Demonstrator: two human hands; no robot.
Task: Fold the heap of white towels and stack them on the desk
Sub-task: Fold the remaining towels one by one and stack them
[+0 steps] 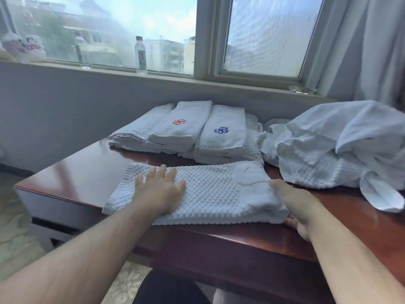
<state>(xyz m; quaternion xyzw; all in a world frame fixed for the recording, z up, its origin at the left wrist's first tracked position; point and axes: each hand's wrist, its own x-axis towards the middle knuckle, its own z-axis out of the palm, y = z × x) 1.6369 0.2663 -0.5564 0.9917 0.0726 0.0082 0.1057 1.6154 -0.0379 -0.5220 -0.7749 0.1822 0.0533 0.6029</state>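
While the left hand [162, 189] lies flat, fingers straight, on the towel [214, 194] at the near edge of the desk [87, 163], the right hand [298, 207] seems to grasp its right end. Best to bring that end over evenly, edges matched, then add it to the stacks [186, 132] behind.

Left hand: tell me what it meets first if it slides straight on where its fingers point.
The left hand lies flat on the waffle towel. Beyond a strip of desk, it would probably meet the folded stack topped by the red-emblem towel.
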